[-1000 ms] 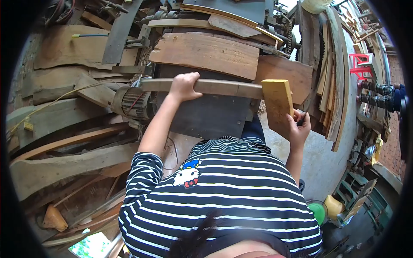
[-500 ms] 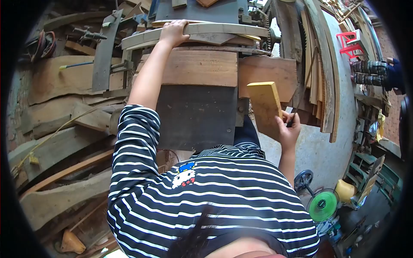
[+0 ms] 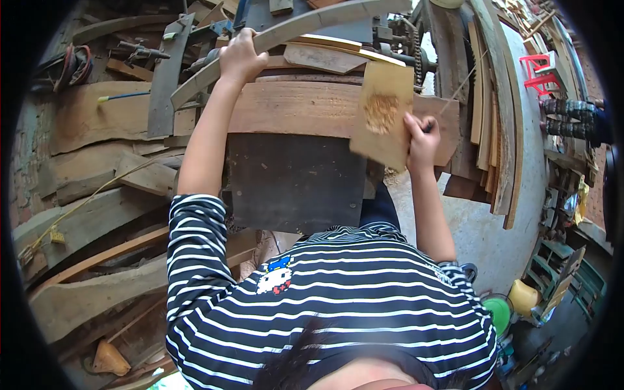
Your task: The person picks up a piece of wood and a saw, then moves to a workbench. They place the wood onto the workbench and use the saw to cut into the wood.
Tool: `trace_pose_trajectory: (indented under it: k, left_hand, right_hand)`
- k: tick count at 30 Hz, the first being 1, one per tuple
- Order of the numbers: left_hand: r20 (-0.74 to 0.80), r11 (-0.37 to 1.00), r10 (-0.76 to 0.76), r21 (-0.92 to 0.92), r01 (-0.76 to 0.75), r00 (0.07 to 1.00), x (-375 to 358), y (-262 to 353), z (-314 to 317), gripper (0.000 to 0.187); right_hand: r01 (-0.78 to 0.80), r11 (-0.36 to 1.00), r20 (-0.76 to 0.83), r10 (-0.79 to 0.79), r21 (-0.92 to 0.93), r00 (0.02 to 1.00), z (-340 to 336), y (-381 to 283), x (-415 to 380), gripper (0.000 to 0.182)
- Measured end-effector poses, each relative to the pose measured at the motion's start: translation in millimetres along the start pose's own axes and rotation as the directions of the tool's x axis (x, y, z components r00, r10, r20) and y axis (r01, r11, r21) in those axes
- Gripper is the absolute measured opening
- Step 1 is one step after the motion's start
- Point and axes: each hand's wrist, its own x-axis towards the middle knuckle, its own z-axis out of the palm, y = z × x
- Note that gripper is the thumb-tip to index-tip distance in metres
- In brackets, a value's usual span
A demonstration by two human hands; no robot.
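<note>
My left hand (image 3: 242, 57) is closed round a long, curved pale wooden strip (image 3: 292, 29), which slants from lower left to upper right over the machine. In my right hand (image 3: 422, 133) are a flat, yellowish wooden board (image 3: 383, 107) and a thin tool with a dark handle (image 3: 428, 126). The board's broad face shows, with a patch of wood shavings or rough wood on it. Behind and below it lies a wide brown plank (image 3: 292, 107), beyond the dark flat metal plate (image 3: 296, 182) near my body.
Long planks (image 3: 491, 117) stand at the right. Curved boards (image 3: 97, 221) are stacked at the left. A gear and chain (image 3: 413, 49) sit at the top. At the far right are a red stool (image 3: 541, 75) and a person's patterned sleeve (image 3: 569, 119).
The curved strip has swung, its right end up and its left end down, with my left hand on it. My right hand has moved up and turned the board's face into view.
</note>
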Motion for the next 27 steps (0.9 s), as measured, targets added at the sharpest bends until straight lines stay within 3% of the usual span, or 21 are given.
trace_pose_trajectory:
  k: [2, 4, 5, 7, 10, 12, 13, 14, 15, 16, 19, 22, 24, 27]
  left_hand:
    - [-0.028, 0.998, -0.05, -0.042, 0.049, 0.998, -17, -9, -24, 0.042]
    - [-0.083, 0.969, -0.143, -0.217, 0.122, 0.986, -41, -21, -43, 0.038]
    - [-0.164, 0.963, -0.124, -0.256, 0.079, 0.979, -59, -32, -42, 0.038]
    - [-0.154, 0.918, -0.161, -0.386, 0.091, 0.975, -103, -33, -63, 0.042]
    - [-0.061, 0.884, -0.319, -0.379, 0.274, 0.946, -189, -50, -71, 0.045]
    - [-0.041, 0.873, -0.409, -0.307, 0.378, 0.911, -247, -55, -77, 0.043]
    - [-0.073, 0.883, -0.427, -0.249, 0.398, 0.901, -279, -60, -74, 0.041]
    - [-0.046, 0.859, -0.475, -0.243, 0.452, 0.879, -306, -56, -76, 0.04]
    - [-0.028, 0.833, -0.542, -0.154, 0.532, 0.84, -334, -52, -76, 0.039]
    - [-0.027, 0.813, -0.578, -0.104, 0.573, 0.815, -357, -46, -76, 0.039]
    - [0.046, 0.699, -0.711, -0.053, 0.713, 0.701, -417, -24, -70, 0.037]
    - [0.087, 0.661, -0.743, -0.061, 0.748, 0.663, -452, 0, -64, 0.037]
    - [0.101, 0.661, -0.74, -0.079, 0.747, 0.665, -466, 12, -61, 0.037]
    - [0.102, 0.645, -0.749, -0.113, 0.756, 0.654, -482, 25, -52, 0.038]
  right_hand:
    - [0.047, 0.992, -0.052, -0.041, 0.12, 0.998, 38, 25, 32, 0.038]
    - [0.013, 0.995, -0.134, 0.0, 0.096, 0.991, 78, 48, 70, 0.038]
    - [0.01, 0.996, -0.113, 0.0, 0.088, 0.994, 100, 53, 84, 0.039]
    - [0.021, 0.997, -0.094, -0.014, 0.072, 0.995, 135, 68, 115, 0.039]
    - [-0.044, 0.998, -0.046, 0.042, -0.046, 0.998, 166, 81, 139, 0.04]
    - [-0.024, 0.998, 0.01, 0.025, -0.062, 1.0, 175, 93, 143, 0.031]
    - [-0.05, 0.978, -0.014, 0.048, -0.204, 0.999, 181, 89, 137, 0.026]
    - [-0.076, 0.935, -0.038, 0.067, -0.345, 0.997, 187, 89, 133, 0.023]
    - [-0.006, 0.885, 0.04, 0.027, -0.466, 0.999, 182, 105, 141, 0.02]
    - [-0.004, 0.879, 0.058, 0.036, -0.477, 0.998, 174, 115, 142, 0.02]
    - [0.262, 0.688, 0.334, -0.03, -0.677, 0.942, 165, 118, 117, 0.012]
    - [0.406, 0.455, 0.493, 0.087, -0.793, 0.865, 164, 116, 85, 0.016]
    - [0.409, 0.261, 0.445, 0.099, -0.875, 0.89, 172, 112, 59, 0.023]
    - [0.474, 0.24, 0.477, -0.051, -0.847, 0.877, 168, 123, 49, 0.023]
